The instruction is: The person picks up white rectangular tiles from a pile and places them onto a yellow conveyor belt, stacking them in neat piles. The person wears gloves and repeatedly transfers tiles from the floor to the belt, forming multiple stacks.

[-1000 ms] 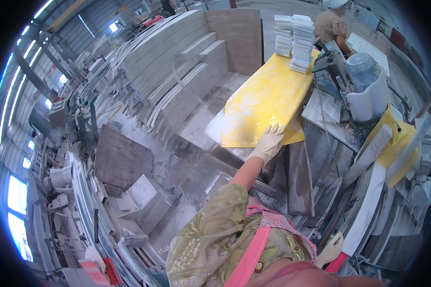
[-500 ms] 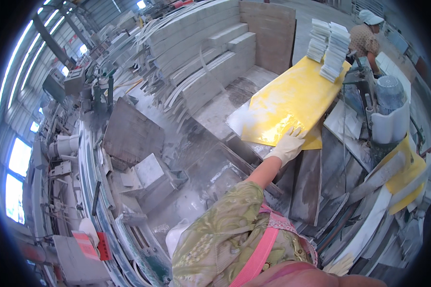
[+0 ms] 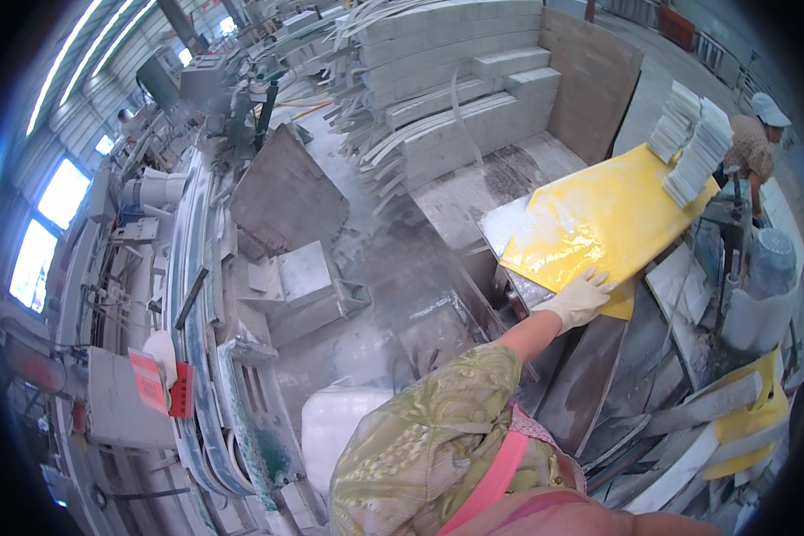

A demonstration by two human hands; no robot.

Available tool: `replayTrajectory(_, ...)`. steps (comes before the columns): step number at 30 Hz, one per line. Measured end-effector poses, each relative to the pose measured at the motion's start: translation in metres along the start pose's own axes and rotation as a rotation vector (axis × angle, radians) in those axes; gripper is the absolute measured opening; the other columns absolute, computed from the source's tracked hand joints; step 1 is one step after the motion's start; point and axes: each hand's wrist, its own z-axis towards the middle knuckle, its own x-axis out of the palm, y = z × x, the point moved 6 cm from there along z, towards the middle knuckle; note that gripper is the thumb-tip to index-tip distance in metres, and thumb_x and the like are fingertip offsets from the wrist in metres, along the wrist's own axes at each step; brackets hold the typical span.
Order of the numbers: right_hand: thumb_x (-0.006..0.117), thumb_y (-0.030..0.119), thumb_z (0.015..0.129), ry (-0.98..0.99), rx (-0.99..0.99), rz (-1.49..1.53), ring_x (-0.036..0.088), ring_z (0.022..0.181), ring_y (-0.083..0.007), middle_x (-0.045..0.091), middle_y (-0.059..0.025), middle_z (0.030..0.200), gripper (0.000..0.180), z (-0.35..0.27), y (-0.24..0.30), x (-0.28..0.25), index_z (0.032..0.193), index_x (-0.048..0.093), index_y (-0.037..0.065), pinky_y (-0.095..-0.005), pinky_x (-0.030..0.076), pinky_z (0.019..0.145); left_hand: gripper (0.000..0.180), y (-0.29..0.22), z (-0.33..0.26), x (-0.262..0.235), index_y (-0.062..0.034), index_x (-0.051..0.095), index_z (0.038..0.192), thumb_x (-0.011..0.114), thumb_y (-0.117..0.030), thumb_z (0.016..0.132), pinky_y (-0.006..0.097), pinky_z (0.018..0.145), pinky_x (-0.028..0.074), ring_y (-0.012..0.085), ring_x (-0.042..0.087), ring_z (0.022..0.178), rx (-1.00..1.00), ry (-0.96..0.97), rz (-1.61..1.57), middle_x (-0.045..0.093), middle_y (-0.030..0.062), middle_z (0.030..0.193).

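My left hand [image 3: 581, 301], in a thin cream-coloured glove, is laid on the near edge of a glossy yellow flexible sheet [image 3: 603, 219], fingers stretched out and slightly spread, closed round nothing that I can see; my thumb's place I cannot make out. My right hand is out of view. The step, as I judge it, is steadying or smoothing this end of the sheet, and any move from here would call for light, flat pressure, since the wet-looking surface could let my fingers slide. The sheet lies over a pale flat work surface [image 3: 506, 221], whose corner shows bare at the left, and its near right corner hangs down past the edge beside my wrist. It looks slick, with bright glints near my fingers and cloudy whitish smears across the rest. Two leaning stacks of thin white slabs [image 3: 697, 152] weigh on its far end, well apart from my hand.
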Motion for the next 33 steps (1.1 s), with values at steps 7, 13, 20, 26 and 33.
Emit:
replayTrajectory(7,0.04,0.026,0.107,0.052,-0.169,-0.603,0.037,0.151,-0.0327,0.038,-0.0146,0.164,0.054,0.042,0.009,0.059,0.156,0.041,0.003,-0.049,0.031,0.122,0.024,0.002,0.001,0.004,-0.0036,0.073,0.107,0.061,-0.017,0.091,0.052,0.121,0.032,0.0348,0.046,0.141,-0.024,-0.003,-0.047,0.053,0.0109,0.149)
replayTrajectory(13,0.045,0.031,0.104,0.013,-0.279,-0.451,0.054,0.138,-0.0348,0.051,-0.016,0.154,0.057,0.041,0.014,0.011,0.156,0.042,0.006,-0.045,0.043,0.113,0.024,0.0,0.001,0.007,-0.0036,0.073,0.107,0.062,-0.017,0.09,0.052,0.12,0.033,0.0346,0.047,0.14,-0.026,0.002,-0.071,0.052,0.0112,0.15)
replayTrajectory(20,0.058,0.037,0.096,0.437,0.673,0.899,0.075,0.09,-0.0371,0.075,-0.0177,0.111,0.045,0.065,-0.017,-0.051,0.136,0.064,0.017,-0.0478,0.06,0.077,0.034,0.01,0.003,0.005,-0.0068,0.074,0.108,0.071,-0.03,0.084,0.052,0.12,0.03,0.033,0.047,0.139,-0.015,-0.056,-0.174,0.055,0.0124,0.146)
replayTrajectory(26,0.058,0.023,0.105,0.42,0.397,2.002,0.065,0.102,-0.0199,0.069,-0.0132,0.116,0.042,0.146,0.16,-0.117,0.138,0.058,-0.003,-0.0344,0.051,0.092,0.036,-0.004,-0.019,-0.036,-0.003,0.071,0.107,0.072,-0.031,0.084,0.05,0.104,0.045,0.0395,0.057,0.122,-0.012,-0.188,-0.57,0.063,0.0188,0.133)
replayTrajectory(33,0.066,0.025,0.101,0.279,0.008,2.262,0.066,0.101,-0.0171,0.069,-0.0084,0.117,0.036,0.186,0.433,-0.192,0.125,0.065,-0.002,-0.0332,0.053,0.086,0.052,0.046,-0.061,-0.109,-0.0059,0.064,0.128,0.05,-0.048,0.1,0.046,0.089,0.054,0.0396,0.07,0.101,-0.518,0.155,-0.755,0.073,0.0235,0.107)
